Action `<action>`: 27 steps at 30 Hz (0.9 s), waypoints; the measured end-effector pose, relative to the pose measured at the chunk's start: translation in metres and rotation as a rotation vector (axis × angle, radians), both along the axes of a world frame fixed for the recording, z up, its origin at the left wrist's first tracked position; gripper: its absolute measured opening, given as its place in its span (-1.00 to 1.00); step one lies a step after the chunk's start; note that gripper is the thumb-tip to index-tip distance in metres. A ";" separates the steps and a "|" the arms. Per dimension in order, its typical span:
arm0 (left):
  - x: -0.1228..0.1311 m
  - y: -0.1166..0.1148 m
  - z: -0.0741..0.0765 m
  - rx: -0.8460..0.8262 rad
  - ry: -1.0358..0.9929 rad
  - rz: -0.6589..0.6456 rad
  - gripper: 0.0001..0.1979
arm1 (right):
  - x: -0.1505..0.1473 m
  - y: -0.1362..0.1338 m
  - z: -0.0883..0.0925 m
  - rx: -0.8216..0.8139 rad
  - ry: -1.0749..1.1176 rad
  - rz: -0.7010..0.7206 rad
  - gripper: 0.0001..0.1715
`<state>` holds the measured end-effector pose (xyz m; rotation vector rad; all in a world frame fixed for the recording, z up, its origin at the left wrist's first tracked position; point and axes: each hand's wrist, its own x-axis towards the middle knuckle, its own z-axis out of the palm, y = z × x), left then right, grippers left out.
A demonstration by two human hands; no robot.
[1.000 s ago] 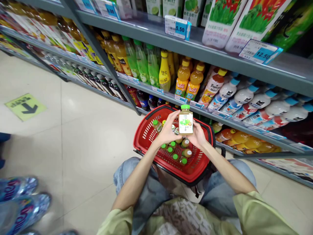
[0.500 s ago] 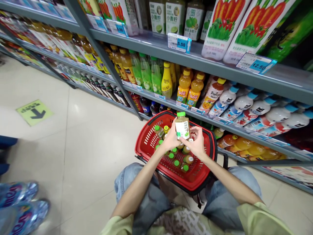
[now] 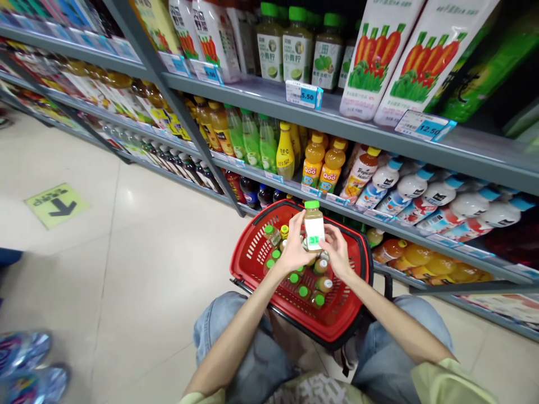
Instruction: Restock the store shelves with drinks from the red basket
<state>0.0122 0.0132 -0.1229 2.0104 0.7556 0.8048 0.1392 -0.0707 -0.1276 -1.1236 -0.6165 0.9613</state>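
Green-capped bottle upright above the red basket, left hand and right hand both curled round it. I judge label check in hand; setting down needs a gap among the other bottles.

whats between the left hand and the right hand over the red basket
In the head view, a green-capped juice bottle stands upright between the left hand and the right hand, both touching it above the red basket.

Green-capped juice bottle, white label, upright, above basket.
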 end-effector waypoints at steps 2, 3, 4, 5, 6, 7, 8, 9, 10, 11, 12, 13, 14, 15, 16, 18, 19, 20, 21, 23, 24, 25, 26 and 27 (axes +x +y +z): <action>0.000 -0.003 0.003 0.033 -0.004 0.039 0.10 | -0.001 0.002 0.004 -0.007 0.109 0.034 -0.46; 0.000 -0.005 0.005 0.060 -0.013 0.056 0.06 | -0.002 0.002 0.006 -0.014 0.158 0.051 -0.46; 0.000 -0.006 0.006 0.091 -0.027 0.064 0.02 | -0.004 0.003 0.007 -0.022 0.203 0.067 -0.46; 0.000 -0.007 0.007 0.122 -0.042 0.063 -0.02 | -0.005 0.003 0.009 -0.026 0.240 0.082 -0.44; -0.001 -0.007 0.008 0.148 -0.057 0.052 -0.05 | -0.007 0.003 0.010 -0.028 0.270 0.090 -0.43; -0.002 -0.007 0.009 0.167 -0.067 0.033 -0.06 | -0.008 0.003 0.010 -0.033 0.295 0.095 -0.42; -0.004 -0.007 0.010 0.176 -0.075 0.010 -0.07 | -0.008 0.003 0.010 -0.043 0.318 0.096 -0.41; -0.006 -0.006 0.011 0.172 -0.079 -0.019 -0.05 | -0.009 0.003 0.009 -0.056 0.340 0.091 -0.41; -0.009 -0.005 0.013 0.153 -0.083 -0.049 0.00 | -0.008 0.003 0.008 -0.073 0.362 0.080 -0.41; -0.012 -0.004 0.015 0.119 -0.085 -0.078 0.04 | -0.008 0.004 0.006 -0.090 0.384 0.067 -0.41; -0.015 -0.003 0.017 0.070 -0.092 -0.101 0.07 | -0.007 0.004 0.004 -0.107 0.404 0.055 -0.41; -0.018 -0.001 0.019 0.007 -0.105 -0.116 0.04 | -0.007 0.004 0.002 -0.119 0.420 0.048 -0.41; -0.021 0.001 0.021 -0.064 -0.125 -0.116 -0.03 | -0.007 0.005 0.000 -0.123 0.432 0.046 -0.42; -0.023 0.004 0.023 -0.135 -0.151 -0.106 -0.13 | -0.007 0.006 -0.002 -0.122 0.439 0.048 -0.42; -0.025 0.006 0.024 -0.198 -0.180 -0.089 -0.24 | -0.008 0.006 -0.005 -0.114 0.442 0.053 -0.43; -0.028 0.012 0.027 -0.294 -0.221 -0.056 -0.39 | -0.012 0.007 -0.009 -0.090 0.437 0.055 -0.44; -0.029 0.015 0.029 -0.326 -0.223 -0.040 -0.41 | -0.014 0.007 -0.012 -0.075 0.428 0.054 -0.44; -0.028 0.018 0.032 -0.348 -0.211 -0.020 -0.42 | -0.017 0.006 -0.014 -0.062 0.414 0.056 -0.45; -0.028 0.021 0.037 -0.354 -0.183 0.003 -0.43 | -0.019 0.006 -0.017 -0.049 0.396 0.063 -0.45; -0.026 0.026 0.048 -0.305 -0.078 0.055 -0.46 | -0.023 0.005 -0.021 -0.027 0.361 0.090 -0.45; -0.024 0.028 0.056 -0.255 -0.007 0.073 -0.48 | -0.024 0.004 -0.022 -0.015 0.348 0.105 -0.44; -0.023 0.029 0.065 -0.202 0.070 0.077 -0.51 | -0.025 0.004 -0.022 -0.002 0.338 0.113 -0.43; -0.022 0.030 0.075 -0.153 0.144 0.073 -0.53 | -0.025 0.003 -0.022 0.015 0.324 0.113 -0.42; -0.022 0.031 0.085 -0.118 0.207 0.061 -0.55 | -0.025 0.003 -0.021 0.034 0.304 0.107 -0.42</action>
